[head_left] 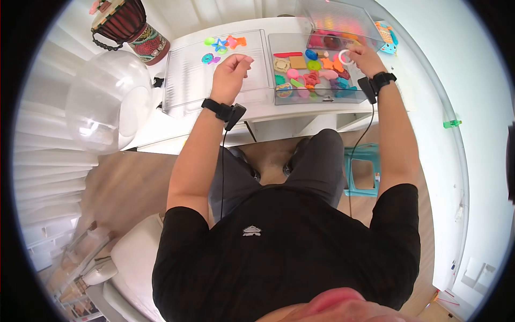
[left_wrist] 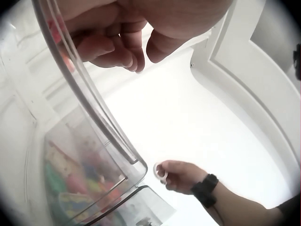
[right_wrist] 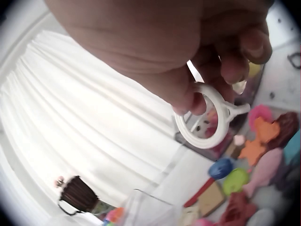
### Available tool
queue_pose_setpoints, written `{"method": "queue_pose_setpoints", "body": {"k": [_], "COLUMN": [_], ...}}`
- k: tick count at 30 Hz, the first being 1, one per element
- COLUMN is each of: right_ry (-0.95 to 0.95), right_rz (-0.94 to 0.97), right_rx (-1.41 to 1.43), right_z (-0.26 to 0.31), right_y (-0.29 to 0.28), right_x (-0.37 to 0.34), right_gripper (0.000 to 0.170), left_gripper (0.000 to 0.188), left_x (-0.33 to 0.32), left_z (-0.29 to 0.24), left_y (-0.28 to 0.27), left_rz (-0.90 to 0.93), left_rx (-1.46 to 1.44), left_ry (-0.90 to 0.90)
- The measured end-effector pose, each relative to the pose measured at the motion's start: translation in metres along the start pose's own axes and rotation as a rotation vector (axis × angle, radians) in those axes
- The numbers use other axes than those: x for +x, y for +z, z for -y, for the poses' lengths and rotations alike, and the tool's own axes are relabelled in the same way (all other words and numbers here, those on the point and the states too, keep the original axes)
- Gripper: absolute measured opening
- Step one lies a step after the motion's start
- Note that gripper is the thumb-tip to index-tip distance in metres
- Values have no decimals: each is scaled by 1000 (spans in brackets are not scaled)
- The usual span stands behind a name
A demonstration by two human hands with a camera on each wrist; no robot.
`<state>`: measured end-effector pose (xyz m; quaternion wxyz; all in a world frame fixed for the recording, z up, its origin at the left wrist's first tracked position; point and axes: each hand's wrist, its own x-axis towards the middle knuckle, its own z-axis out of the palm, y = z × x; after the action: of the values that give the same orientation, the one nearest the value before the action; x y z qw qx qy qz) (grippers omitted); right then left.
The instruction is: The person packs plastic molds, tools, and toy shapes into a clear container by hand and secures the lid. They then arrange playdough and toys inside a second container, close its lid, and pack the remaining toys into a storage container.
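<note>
My right hand (head_left: 366, 60) pinches a white ring (head_left: 345, 57) above the right part of a clear bin of colourful toy pieces (head_left: 313, 65). Up close in the right wrist view, the ring (right_wrist: 203, 141) has a small forked stub on its side, and thumb and fingers (right_wrist: 195, 101) hold its rim. My left hand (head_left: 231, 79) hovers over a clear ribbed lid (head_left: 185, 80), fingers bent with nothing visible between them. Beyond it, a blue star (head_left: 219, 44) and several other small coloured pieces lie on that lid.
Behind the bin stands a second clear container (head_left: 343, 24) with pink and orange things. A patterned drum (head_left: 147, 43) and a large transparent balloon-like object (head_left: 96, 102) are at the left. A colourful toy (head_left: 387, 38) lies at the back right, and a teal stool (head_left: 360, 185) stands below the table.
</note>
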<state>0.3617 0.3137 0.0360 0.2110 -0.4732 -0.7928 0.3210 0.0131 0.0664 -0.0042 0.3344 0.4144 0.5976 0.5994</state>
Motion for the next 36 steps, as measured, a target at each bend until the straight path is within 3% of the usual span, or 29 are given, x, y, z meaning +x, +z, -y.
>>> {"method": "queue_pose_setpoints", "body": {"k": [2,7,9,10,11,13,21,24,26,27,29,30,31,36], "right_ry": [-6,20,-204,-308,-311,-112,-106,-216,31,27,87,128,127,71], "right_rz": [181,325,402,499,499,638,692,647,495,499,397,411,416,452], "right_rx": [-242,-598,-1067,-1167,-1165,-1147,-1226,-1231,-806,-807,-287,-164,-162,571], "right_z": [-22,-41,-55,-48,-42,-33,-41,-46,-5,2,23,41,49,77], "right_y": [-9,0,13,19,23,30,38,31,19,17,15,16,23,69], "right_x": [13,26,42,43,42,42,47,51,34,31,22,13,6,-18], "right_gripper": [27,22,17,13,13,11,20,21,25,25,28,27,27,22], "left_gripper": [20,18,17,16,15,15,17,18,18,18,14,14,14,17], "left_x": [-1,2,1,0,-1,-2,-2,-2,-3,-4,-5,-6,-4,-1], "left_z": [-1,8,9,10,11,11,11,12,10,8,6,6,6,5], "left_y": [-2,-7,-7,-7,-6,-6,-8,-8,-8,-8,-7,-7,-7,-8], "left_rz": [9,23,24,34,44,37,15,21,22,18,33,29,37,22], "left_rx": [-63,-156,-154,-139,-123,-116,-87,-95,-96,-96,-89,-88,-85,-138], "left_ry": [-17,-4,-3,20,43,41,23,38,37,35,22,19,21,11]}}
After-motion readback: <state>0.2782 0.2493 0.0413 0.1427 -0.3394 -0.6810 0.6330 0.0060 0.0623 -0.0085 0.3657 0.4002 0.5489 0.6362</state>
